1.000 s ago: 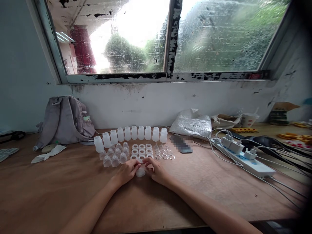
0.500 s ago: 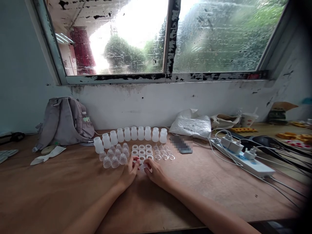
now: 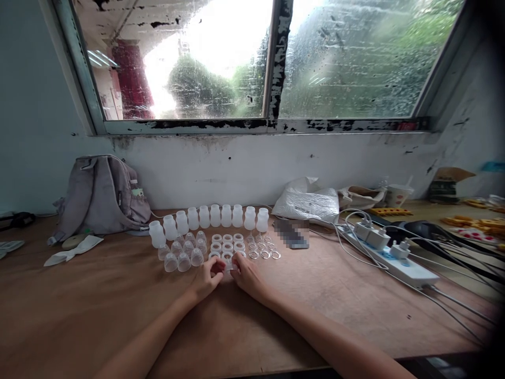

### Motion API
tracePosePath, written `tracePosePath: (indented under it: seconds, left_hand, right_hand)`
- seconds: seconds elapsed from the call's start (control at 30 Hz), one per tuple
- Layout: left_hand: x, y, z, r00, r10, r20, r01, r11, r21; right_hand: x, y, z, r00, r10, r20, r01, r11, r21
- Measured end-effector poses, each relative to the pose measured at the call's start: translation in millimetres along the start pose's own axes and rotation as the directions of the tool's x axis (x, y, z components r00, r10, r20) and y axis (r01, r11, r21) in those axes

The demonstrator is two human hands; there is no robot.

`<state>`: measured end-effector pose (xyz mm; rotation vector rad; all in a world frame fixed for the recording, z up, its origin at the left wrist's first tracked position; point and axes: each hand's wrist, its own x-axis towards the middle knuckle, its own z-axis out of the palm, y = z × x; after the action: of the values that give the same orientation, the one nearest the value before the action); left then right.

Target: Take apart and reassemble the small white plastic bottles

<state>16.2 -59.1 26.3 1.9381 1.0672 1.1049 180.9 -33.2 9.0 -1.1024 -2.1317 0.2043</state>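
Observation:
My left hand and my right hand meet low over the table, fingers curled in a pinch. Between their fingertips is a small translucent plastic piece, partly hidden, its exact kind unclear. Just beyond the hands are rows of white screw rings, the nearest ones partly covered by my fingers. Left of these, clear dome caps stand in a group. To the right lie thin clear rings in rows. Frosted small bottles form a curved line behind everything.
A grey backpack leans on the wall at left, a white tissue before it. Behind to the right lie a silvery bag and a pixelated dark flat object. A power strip with plugs and cables occupies the right side.
Both hands stay together around the translucent piece. The left fingers have shifted slightly and curl more. The whole view has moved a little, so things appear slightly farther left.

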Motion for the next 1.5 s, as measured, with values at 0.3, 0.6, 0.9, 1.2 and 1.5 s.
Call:
tracePosePath:
  seconds: [0.3, 0.6, 0.9, 1.2, 1.5]
  left_hand:
    - [2.0, -11.4, 1.3, 0.994, -0.09, -0.056, 0.082, 0.988, -0.128]
    - [2.3, -11.2, 0.8, 0.992, -0.124, -0.038, 0.115, 0.976, -0.184]
    - [1.5, -12.0, 1.5, 0.989, -0.144, -0.04, 0.133, 0.969, -0.208]
    - [1.5, -12.1, 1.2, 0.995, -0.101, -0.013, 0.098, 0.98, -0.171]
    - [-1.8, -7.9, -2.6, 1.0, 0.002, 0.005, -0.001, 0.999, -0.045]
  right_hand:
    - [3.3, -7.5, -0.2, 0.993, 0.086, 0.079, -0.086, 0.996, -0.009]
    - [3.5, -3.2, 1.8, 0.99, 0.107, 0.091, -0.106, 0.994, -0.012]
    - [4.4, -4.7, 1.5, 0.988, 0.128, 0.087, -0.128, 0.992, -0.009]
    - [5.1, -2.1, 1.9, 0.987, 0.147, 0.072, -0.149, 0.989, 0.019]
    - [3.6, 2.2, 6.4, 0.993, 0.109, 0.037, -0.111, 0.992, 0.058]
